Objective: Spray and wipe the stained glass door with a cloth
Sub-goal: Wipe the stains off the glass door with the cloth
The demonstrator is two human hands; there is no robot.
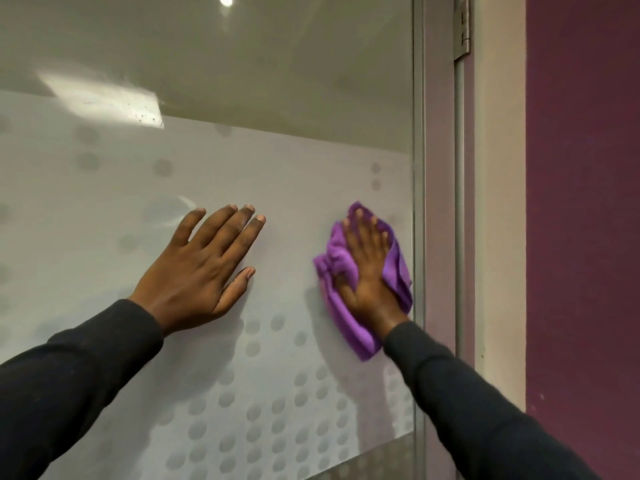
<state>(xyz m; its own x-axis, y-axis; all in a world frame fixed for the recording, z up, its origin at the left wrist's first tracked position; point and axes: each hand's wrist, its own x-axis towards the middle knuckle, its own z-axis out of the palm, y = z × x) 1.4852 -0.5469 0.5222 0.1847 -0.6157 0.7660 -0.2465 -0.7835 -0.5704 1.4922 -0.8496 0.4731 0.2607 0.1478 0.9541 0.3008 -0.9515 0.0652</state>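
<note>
The glass door [242, 161] fills most of the view, clear at the top and frosted with grey dots lower down. My right hand [369, 268] presses a crumpled purple cloth [398, 271] flat against the frosted glass, close to the door's right edge. My left hand [204, 271] rests flat on the frosted band to the left, fingers spread, holding nothing. A few small dark specks [142, 116] show near a bright reflection at the upper left. No spray bottle is in view.
A grey metal door frame [419, 202] runs down the right side of the glass, with a hinge [462, 29] at the top. Beyond it stand a beige strip and a dark maroon wall [581, 202].
</note>
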